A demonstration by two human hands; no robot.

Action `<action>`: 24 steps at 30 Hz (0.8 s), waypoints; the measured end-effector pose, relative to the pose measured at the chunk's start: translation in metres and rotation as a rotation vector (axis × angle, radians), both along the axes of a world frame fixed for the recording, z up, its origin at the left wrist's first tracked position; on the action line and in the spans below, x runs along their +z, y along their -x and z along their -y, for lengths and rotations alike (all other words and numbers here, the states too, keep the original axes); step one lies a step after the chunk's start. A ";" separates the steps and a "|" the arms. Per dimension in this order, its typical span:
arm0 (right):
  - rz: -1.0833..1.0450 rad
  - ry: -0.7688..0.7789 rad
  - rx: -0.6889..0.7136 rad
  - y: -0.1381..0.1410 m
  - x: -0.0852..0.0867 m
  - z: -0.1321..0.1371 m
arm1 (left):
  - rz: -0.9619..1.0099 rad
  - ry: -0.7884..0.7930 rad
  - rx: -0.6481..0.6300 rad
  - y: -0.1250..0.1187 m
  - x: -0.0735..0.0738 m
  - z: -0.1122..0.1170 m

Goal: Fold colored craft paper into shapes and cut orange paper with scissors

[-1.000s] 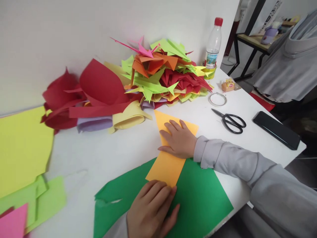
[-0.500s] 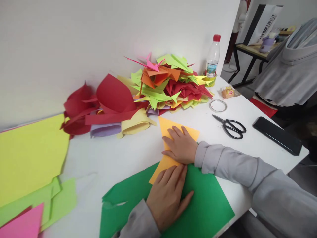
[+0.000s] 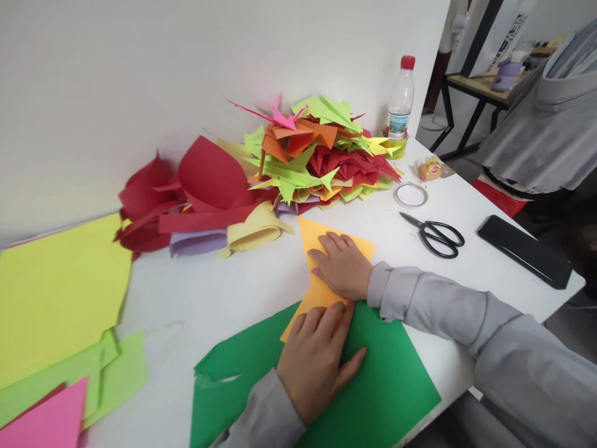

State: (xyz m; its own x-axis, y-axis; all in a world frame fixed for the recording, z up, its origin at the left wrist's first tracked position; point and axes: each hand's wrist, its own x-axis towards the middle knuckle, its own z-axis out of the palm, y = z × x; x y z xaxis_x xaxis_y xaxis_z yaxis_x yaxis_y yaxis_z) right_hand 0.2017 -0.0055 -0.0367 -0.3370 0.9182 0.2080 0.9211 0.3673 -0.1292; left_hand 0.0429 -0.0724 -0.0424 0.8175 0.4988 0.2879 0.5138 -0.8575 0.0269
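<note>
A folded piece of orange paper (image 3: 311,240) lies partly on the white table and partly over a green sheet (image 3: 382,367). My left hand (image 3: 317,361) rests palm down on the paper's near part, fingers stretched forward and thumb out to the side. On the middle of the same paper my right hand (image 3: 344,266) presses flat, its fingers slightly bent and apart. The two hands nearly meet at the paper's right edge. Both palms hide much of the paper, so its creases there cannot be seen. The green sheet has a tear near its left corner.
Behind stands a heap of folded paper shapes (image 3: 321,155), beside curled red paper (image 3: 212,177). Yellow sheets (image 3: 60,292) lie left. To the right are scissors (image 3: 433,235), a tape roll (image 3: 410,195), a wrapped snack (image 3: 429,168), a phone (image 3: 525,251) and a bottle (image 3: 400,102).
My right hand's fingers have drawn back a little toward the right and bent more on the orange paper. My left hand stays nearly in place. The view has shifted slightly.
</note>
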 end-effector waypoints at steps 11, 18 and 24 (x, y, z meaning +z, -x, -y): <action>0.097 -0.025 -0.066 -0.017 0.007 -0.012 | 0.069 -0.135 -0.116 0.012 0.015 0.010; 0.107 -0.037 -0.133 -0.031 0.007 -0.023 | 0.138 -0.120 -0.133 0.023 0.015 0.021; 0.096 -0.064 -0.233 -0.047 0.007 -0.029 | 0.228 -0.141 -0.157 0.026 0.010 0.016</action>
